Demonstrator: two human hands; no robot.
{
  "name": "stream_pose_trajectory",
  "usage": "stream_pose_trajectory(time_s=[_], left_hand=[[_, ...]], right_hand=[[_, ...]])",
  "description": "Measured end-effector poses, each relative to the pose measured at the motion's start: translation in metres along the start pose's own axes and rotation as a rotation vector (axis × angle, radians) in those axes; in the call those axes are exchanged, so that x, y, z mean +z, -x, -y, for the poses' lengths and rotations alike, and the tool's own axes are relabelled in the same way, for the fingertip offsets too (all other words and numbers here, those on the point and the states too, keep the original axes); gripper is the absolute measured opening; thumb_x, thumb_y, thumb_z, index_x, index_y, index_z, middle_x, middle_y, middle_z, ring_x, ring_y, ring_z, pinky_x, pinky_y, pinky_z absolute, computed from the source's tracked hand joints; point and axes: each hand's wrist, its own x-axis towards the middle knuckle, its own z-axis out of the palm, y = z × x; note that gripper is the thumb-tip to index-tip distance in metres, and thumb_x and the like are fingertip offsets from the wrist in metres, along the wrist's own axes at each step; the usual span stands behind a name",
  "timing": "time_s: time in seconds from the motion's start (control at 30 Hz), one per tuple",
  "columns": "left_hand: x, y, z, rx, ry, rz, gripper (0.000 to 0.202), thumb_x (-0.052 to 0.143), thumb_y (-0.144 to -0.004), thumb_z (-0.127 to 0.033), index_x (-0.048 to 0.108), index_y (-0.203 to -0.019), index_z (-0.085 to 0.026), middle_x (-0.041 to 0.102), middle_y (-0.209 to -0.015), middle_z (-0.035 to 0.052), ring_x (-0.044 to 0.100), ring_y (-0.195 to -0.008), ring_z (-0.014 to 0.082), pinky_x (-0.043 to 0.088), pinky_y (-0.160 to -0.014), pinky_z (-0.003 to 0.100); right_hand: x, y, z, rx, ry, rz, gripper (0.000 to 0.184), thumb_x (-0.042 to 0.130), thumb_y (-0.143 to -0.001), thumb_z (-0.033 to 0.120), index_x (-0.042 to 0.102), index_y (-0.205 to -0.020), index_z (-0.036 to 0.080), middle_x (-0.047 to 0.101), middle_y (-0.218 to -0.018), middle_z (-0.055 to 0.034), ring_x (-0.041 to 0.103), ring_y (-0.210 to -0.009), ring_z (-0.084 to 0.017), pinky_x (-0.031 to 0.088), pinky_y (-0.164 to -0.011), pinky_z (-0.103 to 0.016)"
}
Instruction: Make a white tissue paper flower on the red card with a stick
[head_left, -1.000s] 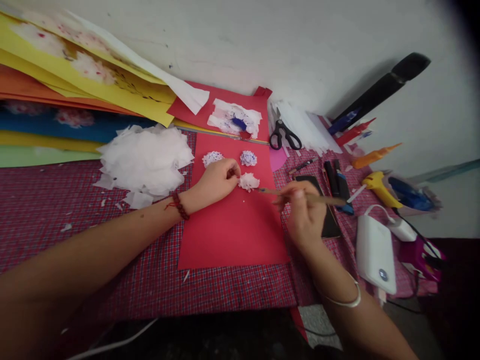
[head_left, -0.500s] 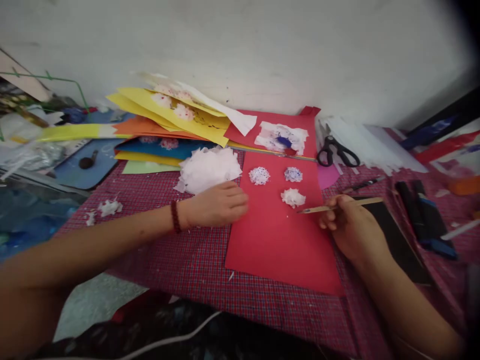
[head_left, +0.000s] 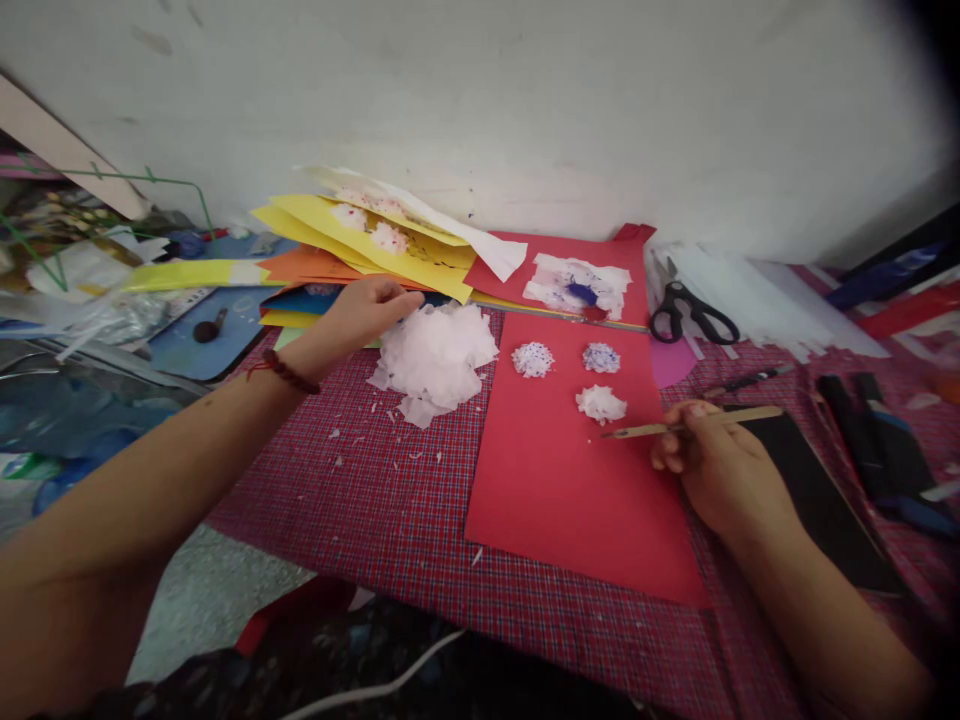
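My left hand [head_left: 360,310] reaches to the left edge of a heap of white tissue pieces [head_left: 439,357], fingers curled and pinched at the heap's top. What it pinches is too small to name. My right hand [head_left: 712,465] grips a thin wooden brush [head_left: 694,423] whose tip points at a white tissue flower [head_left: 600,403]. That flower lies on a red paper sheet [head_left: 570,490] with two blue-speckled flowers [head_left: 533,359] above it.
Yellow, orange and blue paper sheets [head_left: 360,240] are stacked behind the heap. Black scissors [head_left: 690,310] lie near the wall. A dark phone [head_left: 817,500] and markers [head_left: 877,440] lie right of my right hand. The checked cloth [head_left: 360,490] ends at the near table edge.
My left hand has left the red sheet and moved up and left to the tissue heap. My right hand keeps the brush near the white flower. The view has turned left.
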Motion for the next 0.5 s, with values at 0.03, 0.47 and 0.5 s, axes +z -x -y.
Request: stream_pose_trajectory(time_s=[0.03,0.47,0.5], left_hand=[[0.005,-0.004,0.0,-0.004,-0.04,0.005,0.021,0.065,-0.076,-0.04,0.064,-0.074,-0.019,0.065,-0.073,0.0029,0.055,-0.068,0.0149,0.041,-0.058,0.026],[0.011,0.036,-0.073,-0.004,0.408,0.1,0.013,0.057,-0.082,-0.028,0.052,-0.073,-0.02,0.052,-0.066,-0.0003,0.045,-0.055,0.0086,0.04,-0.053,0.026],[0.015,0.041,-0.079,-0.005,0.422,0.16,0.013,0.057,-0.083,-0.029,0.052,-0.074,-0.02,0.052,-0.066,-0.0004,0.045,-0.053,0.0078,0.039,-0.051,0.025]], right_hand=[[0.0,0.0,0.0,0.001,-0.003,0.001,0.022,0.067,-0.082,0.04,0.064,-0.068,0.023,0.049,-0.051,-0.0004,0.044,-0.044,-0.012,0.035,-0.047,-0.031],[-0.002,-0.001,-0.002,0.005,-0.021,0.009,0.023,0.063,-0.086,0.038,0.062,-0.072,0.02,0.053,-0.052,0.0011,0.046,-0.043,-0.01,0.038,-0.045,-0.025],[-0.001,-0.001,-0.002,-0.002,-0.028,0.014,0.023,0.063,-0.087,0.037,0.062,-0.073,0.019,0.053,-0.052,0.0015,0.046,-0.042,-0.009,0.039,-0.045,-0.025]])
